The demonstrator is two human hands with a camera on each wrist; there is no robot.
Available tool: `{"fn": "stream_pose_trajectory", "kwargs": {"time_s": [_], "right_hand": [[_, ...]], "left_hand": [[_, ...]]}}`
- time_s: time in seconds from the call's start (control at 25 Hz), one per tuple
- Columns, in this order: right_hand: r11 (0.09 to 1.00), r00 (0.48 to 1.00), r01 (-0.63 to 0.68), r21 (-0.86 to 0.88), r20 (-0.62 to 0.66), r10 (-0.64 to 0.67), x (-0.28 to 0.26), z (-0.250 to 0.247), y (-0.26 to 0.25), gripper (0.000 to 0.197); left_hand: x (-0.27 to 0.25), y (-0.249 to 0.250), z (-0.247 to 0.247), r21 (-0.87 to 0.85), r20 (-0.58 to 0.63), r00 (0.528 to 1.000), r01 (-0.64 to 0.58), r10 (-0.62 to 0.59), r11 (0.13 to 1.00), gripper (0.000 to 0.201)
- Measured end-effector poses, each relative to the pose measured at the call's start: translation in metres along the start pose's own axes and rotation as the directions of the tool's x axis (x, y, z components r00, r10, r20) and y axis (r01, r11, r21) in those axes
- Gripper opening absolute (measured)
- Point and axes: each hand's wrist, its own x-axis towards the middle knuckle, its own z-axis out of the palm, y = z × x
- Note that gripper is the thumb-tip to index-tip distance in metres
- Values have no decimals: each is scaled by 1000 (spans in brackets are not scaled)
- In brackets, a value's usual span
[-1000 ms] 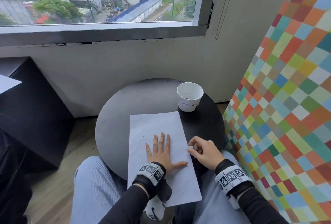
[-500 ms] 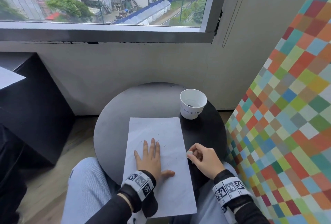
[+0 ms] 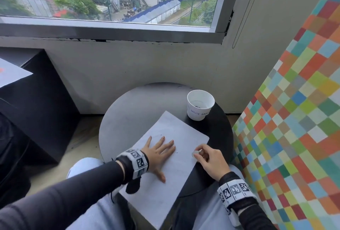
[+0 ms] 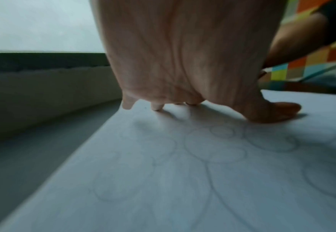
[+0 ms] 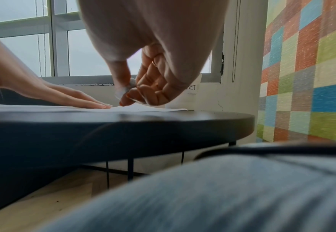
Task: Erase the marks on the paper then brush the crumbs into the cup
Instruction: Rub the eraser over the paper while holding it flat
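Round dark matte table [image 3: 128,112]; flat sheet of paper [image 3: 171,130] under spread left hand [image 3: 158,151]. Right hand [image 3: 211,160] pinches small white eraser [image 3: 195,153]. Paper cup [image 3: 199,107] beyond fingertips.

I read handwritten "WASTE BASK…" on the white cup [image 3: 200,107], "…KET" in the right wrist view

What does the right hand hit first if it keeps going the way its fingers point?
Probably the paper: the right hand, pinching the eraser, points left and down at the sheet's right edge. Further along lies the flat left hand. Its height above the sheet is unclear.
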Motion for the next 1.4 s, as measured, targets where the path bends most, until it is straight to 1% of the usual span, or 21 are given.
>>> {"fn": "stream_pose_trajectory", "kwargs": {"time_s": [0.04,0.12,0.16,0.2,0.24,0.28,0.32,0.36,0.4,0.44,0.48,0.52,0.6,0.72,0.84,0.96,1.12,1.24,1.4], "right_hand": [[1000,1000,-4,-14,-14,3,-1,0,0,6],[999,999,-26,-23,-22,25,-2,0,4,7],[999,999,-39,-21,-15,38,-2,-1,5,7],[999,999,-44,-24,-8,44,-4,-1,7,8],[999,999,-39,-37,-3,39,-5,-1,8,8],[998,999,-32,-45,-3,32,-5,-2,8,8],[998,1000,-29,-47,-10,28,-5,-3,7,8],[999,999,-29,-44,-19,28,-4,-4,6,8],[999,999,-31,-40,-27,30,-3,-5,5,9],[999,999,-30,-34,-30,29,-2,-5,4,9],[999,999,-28,-31,-31,27,-2,-5,4,9],[999,999,-26,-31,-24,25,-2,-4,3,10],[999,1000,-28,-25,6,28,-4,-3,1,11],[999,998,-16,-32,54,17,-5,1,0,17],[999,997,12,-53,75,-8,-4,11,-8,20],[995,994,53,-84,99,-44,-1,21,-16,18],[992,994,40,-122,104,-28,6,25,-16,16],[992,993,46,-117,110,-33,8,24,-15,15],[989,996,47,-142,81,-36,9,21,-12,16]], "left_hand": [[2,-7,-6,79,10,998,-64,64,995,123],[5,-21,-22,248,31,980,-198,196,948,127],[4,-25,-28,291,24,971,-234,237,928,130],[4,-27,-32,294,-9,969,-232,246,927,133],[5,-24,-32,261,-71,977,-176,201,949,134],[5,-19,-31,198,-137,985,-73,102,978,130],[5,-11,-30,123,-174,984,60,-38,991,124],[6,-1,-27,50,-165,970,190,-179,981,118],[9,9,-23,-16,-125,950,285,-285,958,116],[12,17,-18,-72,-73,935,342,-347,937,118],[14,23,-14,-112,-34,927,367,-373,923,122],[17,26,-11,-135,-17,924,376,-381,917,128],[20,28,-5,-158,-22,929,361,-369,919,136],[22,25,-1,-159,-65,944,312,-325,937,139],[25,23,-1,-125,-87,954,276,-288,953,136],[27,27,-3,-85,-94,955,275,-283,958,131],[26,35,-6,-65,-83,953,285,-290,956,127],[26,38,-10,-52,-65,950,302,-305,952,126],[24,35,-21,-38,-32,953,299,-300,954,119]]}}
